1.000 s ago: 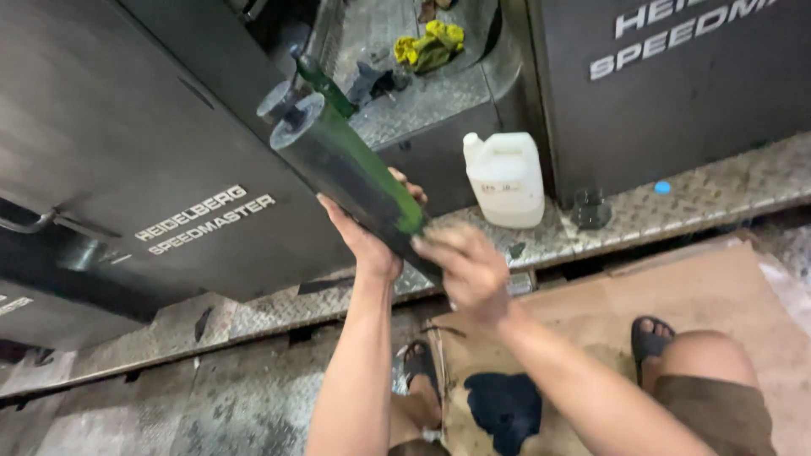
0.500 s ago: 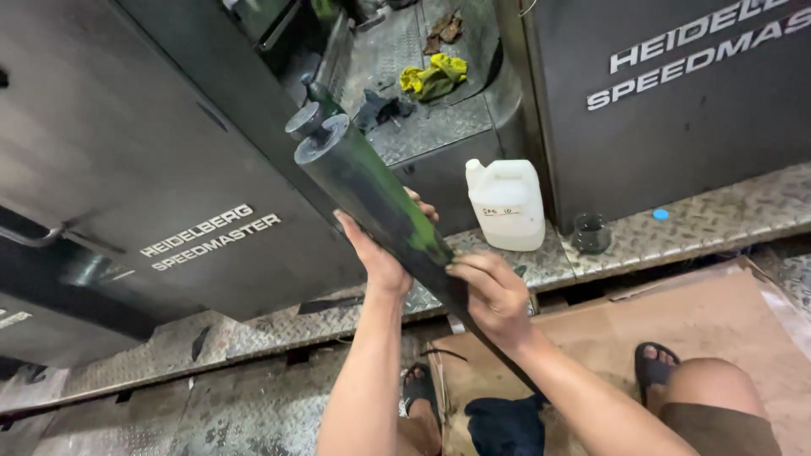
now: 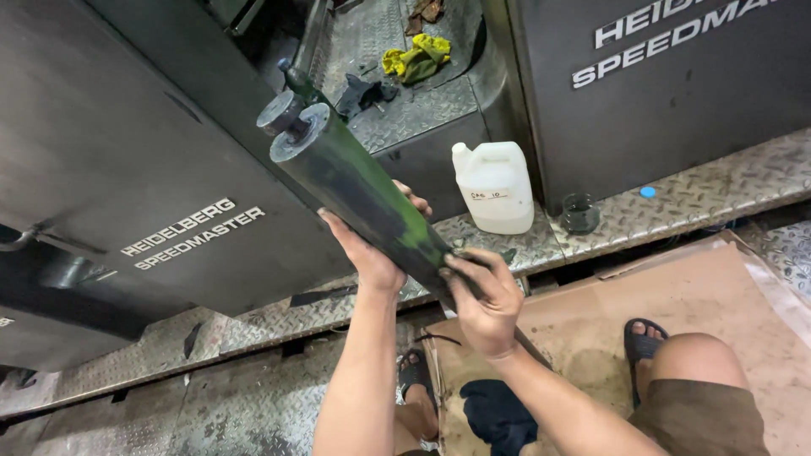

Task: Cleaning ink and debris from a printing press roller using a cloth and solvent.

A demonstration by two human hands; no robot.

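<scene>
I hold a long dark roller (image 3: pixel 355 186) smeared with green ink, tilted so its metal end cap points up and away toward the left. My left hand (image 3: pixel 369 253) cups the roller from underneath near its middle. My right hand (image 3: pixel 483 300) grips its lower end, fingers wrapped over the top. The roller's lowest tip is hidden behind my right hand.
Large dark grey machine housings (image 3: pixel 127 169) stand left and right (image 3: pixel 676 84). A white plastic jug (image 3: pixel 494 187) and a small glass jar (image 3: pixel 579 213) sit on the checker-plate step (image 3: pixel 718 190). A yellow rag (image 3: pixel 416 59) lies higher up. Brown cardboard (image 3: pixel 676 295) and a dark cloth (image 3: pixel 498 414) lie by my sandalled feet.
The view has drifted: the roller and my hands now sit lower and slightly left in it. My grip on the roller is unchanged, the right hand still near its lower end.
</scene>
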